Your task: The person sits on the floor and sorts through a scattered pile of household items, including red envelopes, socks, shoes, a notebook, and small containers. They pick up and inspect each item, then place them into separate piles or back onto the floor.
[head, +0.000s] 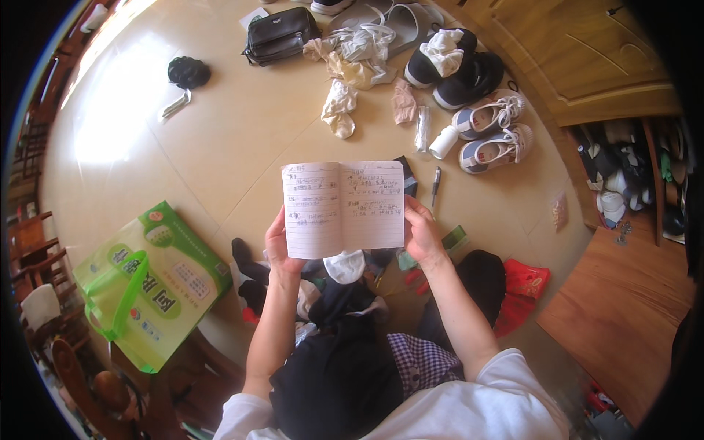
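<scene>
An open lined notebook (343, 231) with handwriting on both pages is held up in front of me. My left hand (283, 242) grips its left edge near the lower corner. On the other side, my right hand (422, 228) holds the right page's edge. Beyond the right hand a pen (436, 186) lies on the tiled floor, and a dark flat item (407, 179) shows partly from behind the notebook. Below the pages is a pile of dark clothing and socks (335, 297), with a white cloth piece (345, 266) on top; my arms and the notebook hide part of it.
A green-and-white carry bag (159, 286) stands at left. Beyond the notebook lie crumpled socks (339, 107), a white bottle (443, 142), sneakers (495, 146), black shoes (467, 77), grey slippers (410, 25) and a black bag (281, 34). A wooden cabinet door (621, 286) is open at right, near a red packet (525, 280).
</scene>
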The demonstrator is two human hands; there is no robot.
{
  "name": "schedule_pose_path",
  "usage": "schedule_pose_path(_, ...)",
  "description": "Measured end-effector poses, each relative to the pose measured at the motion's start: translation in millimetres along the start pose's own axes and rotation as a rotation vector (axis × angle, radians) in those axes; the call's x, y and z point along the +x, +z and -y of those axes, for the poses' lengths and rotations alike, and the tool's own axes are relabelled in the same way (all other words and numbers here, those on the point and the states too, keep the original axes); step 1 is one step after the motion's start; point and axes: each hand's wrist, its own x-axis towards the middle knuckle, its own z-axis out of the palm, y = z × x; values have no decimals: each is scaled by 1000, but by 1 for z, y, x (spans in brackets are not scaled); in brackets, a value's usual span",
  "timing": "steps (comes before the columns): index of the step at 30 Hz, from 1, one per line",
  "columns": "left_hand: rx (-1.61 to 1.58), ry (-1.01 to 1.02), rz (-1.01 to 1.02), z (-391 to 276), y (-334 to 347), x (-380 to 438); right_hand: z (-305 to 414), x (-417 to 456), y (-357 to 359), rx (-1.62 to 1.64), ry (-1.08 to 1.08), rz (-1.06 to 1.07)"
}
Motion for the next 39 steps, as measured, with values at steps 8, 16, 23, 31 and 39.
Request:
schedule_pose_path(8,15,-10,5,-1,-13,-1,-4,0,-6,3,1,-8)
schedule_pose_path(16,136,-129,23,23,5,-3,-7,-1,-10,-2,29,-44)
schedule_pose_path(23,262,-18,-112,22,1,-1,-8,0,-13,-37,-4,-97)
schedule_pose_path(31,628,184,-336,2,-17,6,-11,4,-20,9,-1,-59)
schedule_pose_path(39,1065,553,-318,24,-1,-2,-17,10,-28,-66,-76,-126)
